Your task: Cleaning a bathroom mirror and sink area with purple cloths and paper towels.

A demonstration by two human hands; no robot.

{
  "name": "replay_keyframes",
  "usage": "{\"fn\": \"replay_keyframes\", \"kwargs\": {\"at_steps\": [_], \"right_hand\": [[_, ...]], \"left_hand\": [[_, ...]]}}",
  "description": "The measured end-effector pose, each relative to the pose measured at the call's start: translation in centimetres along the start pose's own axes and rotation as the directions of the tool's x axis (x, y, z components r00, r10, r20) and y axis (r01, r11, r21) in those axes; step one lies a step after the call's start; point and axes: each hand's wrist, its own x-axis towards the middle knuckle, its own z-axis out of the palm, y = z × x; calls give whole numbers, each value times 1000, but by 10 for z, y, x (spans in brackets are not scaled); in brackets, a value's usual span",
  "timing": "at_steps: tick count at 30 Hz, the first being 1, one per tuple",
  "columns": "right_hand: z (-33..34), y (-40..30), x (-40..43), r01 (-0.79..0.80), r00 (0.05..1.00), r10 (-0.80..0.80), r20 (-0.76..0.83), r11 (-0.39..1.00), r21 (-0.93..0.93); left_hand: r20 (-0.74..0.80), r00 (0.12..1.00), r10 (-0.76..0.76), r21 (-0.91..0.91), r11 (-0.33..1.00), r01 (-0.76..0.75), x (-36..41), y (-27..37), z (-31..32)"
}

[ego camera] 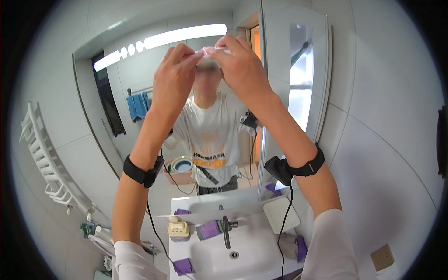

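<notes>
My left hand (176, 71) and my right hand (241, 63) are raised close together in front of the mirror (140, 56). Between their fingertips they pinch a small, thin, whitish-pink piece (206, 51); fingers cover much of it, so I cannot tell exactly what it is. Both thumbs nearly meet at its middle. Behind the hands, the mirror shows the reflection of a person in a printed white T-shirt (213, 129). Each forearm wears a black strap (134, 171) with a small black device (280, 170) and a cable.
Below is a white washbasin (210, 259) with a dark faucet (226, 232). Around it lie a yellow soap box (177, 229), purple cloths (184, 266), a white tray (281, 214) and a grey cloth (288, 245). A towel rack (42, 150) hangs left; a wall socket (382, 258) is right.
</notes>
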Motion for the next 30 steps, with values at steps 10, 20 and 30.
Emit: {"fn": "replay_keyframes", "kwargs": {"at_steps": [10, 20, 30], "right_hand": [[-5, -26, -78, 43, 998, -45, 33, 998, 34], [-18, -103, -223, -122, 970, 85, 228, 981, 151], [-32, -179, -416, -48, 869, -109, 483, 953, 300]], "left_hand": [[74, 997, -25, 23, 999, 23, -74, 34, -2], [231, 969, -83, -3, 996, 86, -219, 99, -18], [567, 814, -127, -133, 961, 242, -429, 185, -33]]}}
